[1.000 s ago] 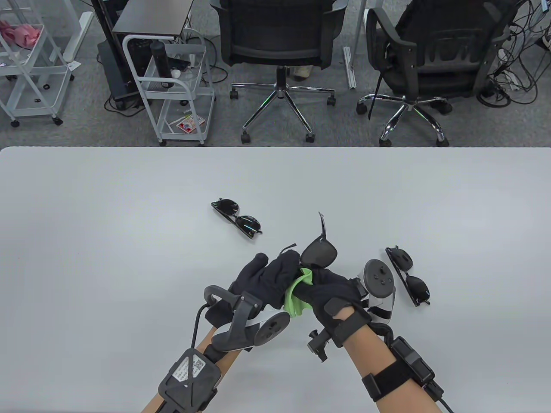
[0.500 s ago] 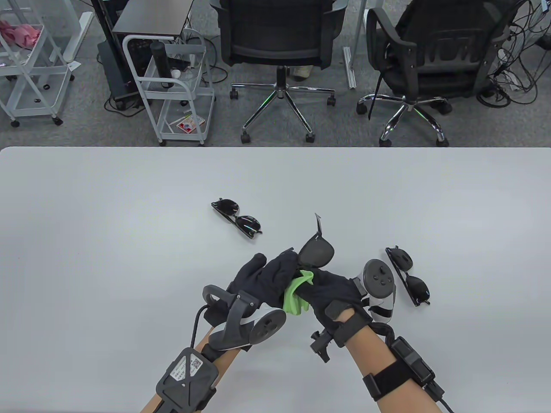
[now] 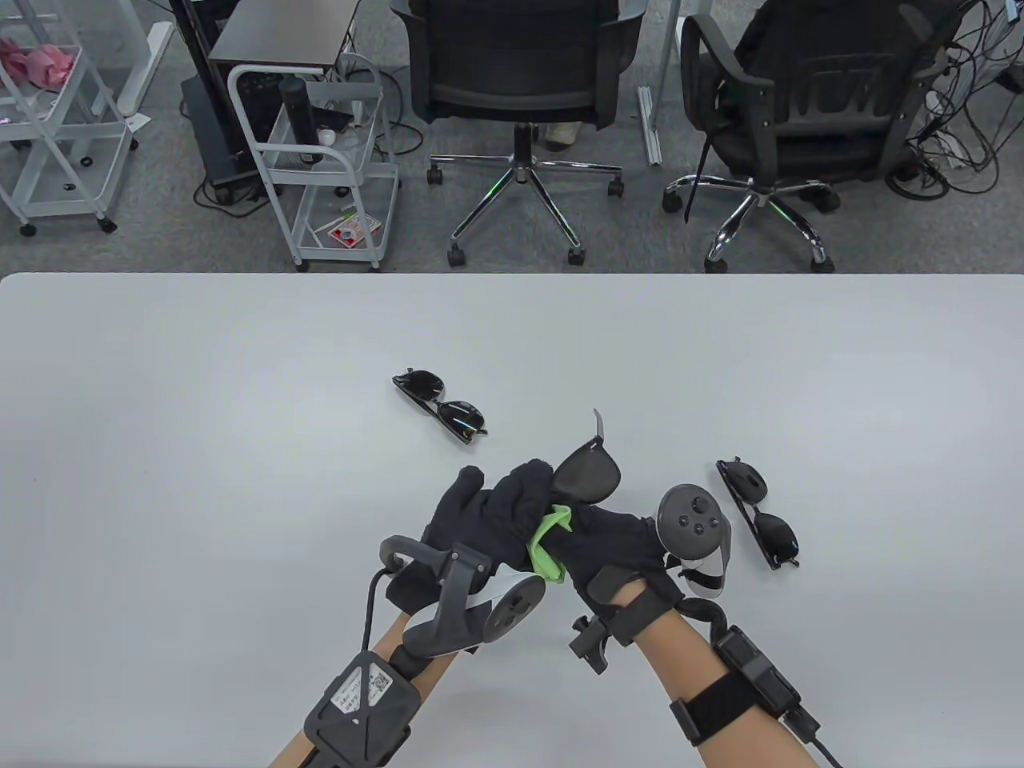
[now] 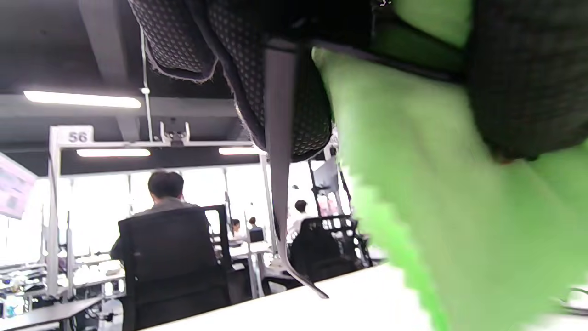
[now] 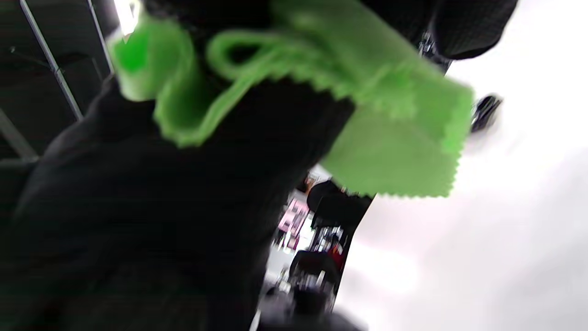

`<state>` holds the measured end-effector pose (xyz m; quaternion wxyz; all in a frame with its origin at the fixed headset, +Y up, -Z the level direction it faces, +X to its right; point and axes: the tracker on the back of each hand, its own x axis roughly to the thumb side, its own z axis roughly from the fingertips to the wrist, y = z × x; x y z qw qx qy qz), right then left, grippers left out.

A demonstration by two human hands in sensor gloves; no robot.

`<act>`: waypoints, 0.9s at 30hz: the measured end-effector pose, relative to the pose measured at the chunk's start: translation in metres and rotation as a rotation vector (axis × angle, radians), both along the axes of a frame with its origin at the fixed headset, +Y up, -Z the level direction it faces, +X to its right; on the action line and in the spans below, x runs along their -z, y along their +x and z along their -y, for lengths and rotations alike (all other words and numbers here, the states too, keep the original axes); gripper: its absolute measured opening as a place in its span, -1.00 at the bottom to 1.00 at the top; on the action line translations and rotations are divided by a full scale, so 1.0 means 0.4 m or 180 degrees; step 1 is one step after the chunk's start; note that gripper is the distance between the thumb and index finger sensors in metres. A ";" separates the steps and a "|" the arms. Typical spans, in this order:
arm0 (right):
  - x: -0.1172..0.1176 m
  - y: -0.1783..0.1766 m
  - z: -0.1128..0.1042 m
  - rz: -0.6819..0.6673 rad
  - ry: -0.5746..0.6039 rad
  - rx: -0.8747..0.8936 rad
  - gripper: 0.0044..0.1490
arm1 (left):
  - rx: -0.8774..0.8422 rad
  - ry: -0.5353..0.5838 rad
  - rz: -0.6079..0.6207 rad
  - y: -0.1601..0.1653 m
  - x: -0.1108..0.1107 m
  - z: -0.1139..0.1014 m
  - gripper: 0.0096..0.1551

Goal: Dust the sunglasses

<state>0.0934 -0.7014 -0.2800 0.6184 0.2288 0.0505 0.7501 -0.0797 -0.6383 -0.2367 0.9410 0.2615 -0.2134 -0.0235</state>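
Above the table's near middle my left hand (image 3: 496, 512) grips a pair of black sunglasses (image 3: 590, 474); one dark lens and an upright temple arm show past the fingers. My right hand (image 3: 596, 536) pinches a green cloth (image 3: 548, 544) against the hidden lens. In the left wrist view the green cloth (image 4: 459, 193) fills the right side, and a temple arm (image 4: 280, 184) hangs below my gloved fingers (image 4: 294, 82). The right wrist view shows the green cloth (image 5: 390, 138) bunched in my glove, blurred.
Two more black sunglasses lie on the white table (image 3: 160, 448): one pair (image 3: 440, 405) beyond my hands to the left, another (image 3: 757, 512) just right of my right hand. Office chairs (image 3: 520, 80) and wire carts stand past the far edge.
The held sunglasses have tilted and dropped slightly toward me. My right hand has rolled, so its tracker faces more upward. The cloth has bunched tighter between the hands.
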 end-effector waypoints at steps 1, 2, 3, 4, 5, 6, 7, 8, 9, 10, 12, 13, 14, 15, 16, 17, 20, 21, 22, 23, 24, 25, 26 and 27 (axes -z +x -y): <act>0.000 -0.001 -0.007 -0.0014 0.0016 0.0008 -0.38 | -0.0042 -0.0032 -0.0028 -0.005 0.001 -0.002 0.26; 0.002 -0.001 -0.016 -0.0082 0.0062 -0.0014 -0.37 | -0.0153 -0.0123 -0.0015 -0.013 0.006 -0.005 0.25; 0.002 0.001 -0.021 -0.0111 0.0090 -0.0048 -0.35 | -0.0218 -0.0187 -0.0025 -0.018 0.009 -0.006 0.23; 0.001 0.007 -0.028 -0.0051 0.0154 -0.0109 -0.34 | -0.0275 -0.0272 -0.0064 -0.024 0.015 -0.006 0.21; -0.001 0.019 -0.037 0.0117 0.0239 -0.0192 -0.33 | -0.0292 -0.0387 -0.0142 -0.032 0.023 -0.005 0.20; -0.002 0.027 -0.042 0.0200 0.0305 -0.0256 -0.34 | -0.0273 -0.0456 -0.0176 -0.037 0.029 -0.003 0.19; -0.002 0.044 -0.050 0.0272 0.0419 -0.0389 -0.35 | -0.0235 -0.0532 -0.0234 -0.051 0.038 0.001 0.18; -0.003 0.063 -0.058 0.0297 0.0496 -0.0445 -0.36 | -0.0220 -0.0540 -0.0268 -0.067 0.047 0.005 0.16; -0.004 0.078 -0.063 0.0338 0.0538 -0.0428 -0.37 | -0.0206 -0.0541 -0.0301 -0.080 0.053 0.008 0.15; -0.004 0.099 -0.070 0.0440 0.0563 -0.0350 -0.38 | -0.0196 -0.0559 -0.0366 -0.097 0.062 0.010 0.13; -0.003 0.138 -0.083 0.0635 0.0621 -0.0129 -0.38 | -0.0234 -0.0646 -0.0469 -0.128 0.080 0.013 0.11; -0.001 0.152 -0.089 0.0690 0.0670 -0.0067 -0.39 | -0.0251 -0.0727 -0.0439 -0.138 0.087 0.015 0.10; -0.001 0.171 -0.098 0.0771 0.0739 0.0012 -0.39 | -0.0274 -0.0892 -0.0320 -0.147 0.097 0.021 0.10; -0.003 0.186 -0.106 0.0840 0.0807 0.0065 -0.39 | -0.0286 -0.0991 -0.0290 -0.154 0.101 0.028 0.09; -0.005 0.195 -0.110 0.0899 0.0849 0.0093 -0.38 | -0.0263 -0.0963 -0.0283 -0.157 0.103 0.030 0.10; -0.009 0.206 -0.117 0.1027 0.0911 0.0139 -0.38 | -0.0191 -0.0987 -0.0223 -0.157 0.107 0.034 0.09; -0.022 0.219 -0.129 0.1372 0.1104 0.0178 -0.37 | -0.0128 -0.1041 -0.0162 -0.154 0.110 0.045 0.09; -0.022 0.215 -0.134 0.1285 0.1182 0.0115 -0.36 | -0.0103 -0.1050 -0.0103 -0.152 0.109 0.048 0.08; -0.020 0.209 -0.137 0.1156 0.1223 0.0024 -0.35 | -0.0089 -0.1043 -0.0053 -0.150 0.108 0.049 0.08; -0.017 0.193 -0.141 0.0832 0.1265 -0.0175 -0.34 | -0.0064 -0.1069 -0.0006 -0.147 0.106 0.049 0.08; -0.016 0.180 -0.142 0.0657 0.1289 -0.0333 -0.32 | -0.0059 -0.1064 0.0024 -0.145 0.103 0.048 0.08; -0.019 0.161 -0.143 0.0530 0.1350 -0.0515 -0.31 | -0.0057 -0.1008 0.0059 -0.142 0.099 0.045 0.08; -0.021 0.150 -0.144 0.0508 0.1396 -0.0606 -0.30 | -0.0047 -0.0973 0.0082 -0.139 0.097 0.043 0.07; -0.024 0.132 -0.146 0.0456 0.1448 -0.0729 -0.31 | -0.0030 -0.0933 0.0128 -0.135 0.092 0.039 0.07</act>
